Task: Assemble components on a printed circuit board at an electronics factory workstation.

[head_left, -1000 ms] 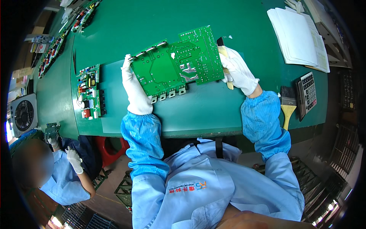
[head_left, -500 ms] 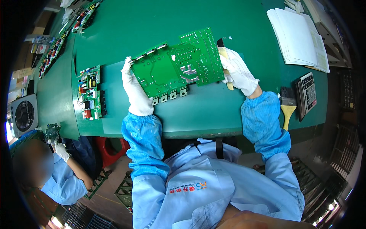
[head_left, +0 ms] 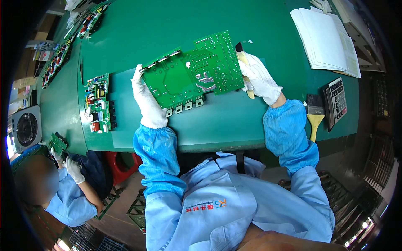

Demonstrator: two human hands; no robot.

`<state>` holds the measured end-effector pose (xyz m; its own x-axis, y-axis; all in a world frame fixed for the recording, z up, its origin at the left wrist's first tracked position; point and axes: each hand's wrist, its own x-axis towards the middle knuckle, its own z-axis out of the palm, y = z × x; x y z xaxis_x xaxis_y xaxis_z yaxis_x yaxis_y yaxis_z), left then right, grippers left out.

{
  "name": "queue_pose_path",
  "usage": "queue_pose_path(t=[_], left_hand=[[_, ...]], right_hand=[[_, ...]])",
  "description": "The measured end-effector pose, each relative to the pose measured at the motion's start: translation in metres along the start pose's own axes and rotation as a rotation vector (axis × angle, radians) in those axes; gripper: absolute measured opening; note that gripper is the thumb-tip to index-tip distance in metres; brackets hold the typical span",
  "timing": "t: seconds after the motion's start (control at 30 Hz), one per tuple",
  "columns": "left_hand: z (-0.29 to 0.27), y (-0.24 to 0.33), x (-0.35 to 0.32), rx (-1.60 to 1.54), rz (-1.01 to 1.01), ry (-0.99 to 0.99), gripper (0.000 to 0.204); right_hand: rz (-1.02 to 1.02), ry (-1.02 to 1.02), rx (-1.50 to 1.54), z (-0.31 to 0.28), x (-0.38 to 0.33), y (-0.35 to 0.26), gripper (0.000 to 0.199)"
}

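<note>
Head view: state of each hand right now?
Left hand: closed on the left edge of the large green circuit board.
Right hand: closed on the board's right edge, also holding a pale-handled brush.

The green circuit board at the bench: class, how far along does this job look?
Done: a populated board lies flat on the table. In hand: left hand and right hand hold the green circuit board solder side up. Left: a brush lies untouched.
</note>
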<state>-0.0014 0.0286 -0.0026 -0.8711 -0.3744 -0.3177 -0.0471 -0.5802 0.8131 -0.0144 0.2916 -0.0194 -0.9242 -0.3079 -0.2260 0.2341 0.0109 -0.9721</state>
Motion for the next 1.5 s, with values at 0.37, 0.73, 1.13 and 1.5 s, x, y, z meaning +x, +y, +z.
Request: queue_pose_path(t=[0.37, 0.73, 1.13, 1.5], left_hand=[[-0.008, -0.006, 0.007, 0.011, 0.057, -0.003, 0.034], [-0.007, -0.005, 0.005, 0.002, 0.027, -0.001, 0.038], [-0.007, -0.003, 0.003, 0.010, 0.016, -0.042, 0.038], [0.001, 0.004, -0.003, -0.054, -0.044, -0.052, 0.025]], right_hand=[[-0.009, -0.058, 0.023, -0.002, 0.003, 0.000, 0.043], [-0.036, -0.101, 0.013, -0.004, 0.003, -0.002, 0.043], [-0.044, -0.078, 0.011, -0.001, 0.003, 0.000, 0.040], [-0.032, -0.099, 0.021, -0.001, 0.002, -0.009, 0.039]])
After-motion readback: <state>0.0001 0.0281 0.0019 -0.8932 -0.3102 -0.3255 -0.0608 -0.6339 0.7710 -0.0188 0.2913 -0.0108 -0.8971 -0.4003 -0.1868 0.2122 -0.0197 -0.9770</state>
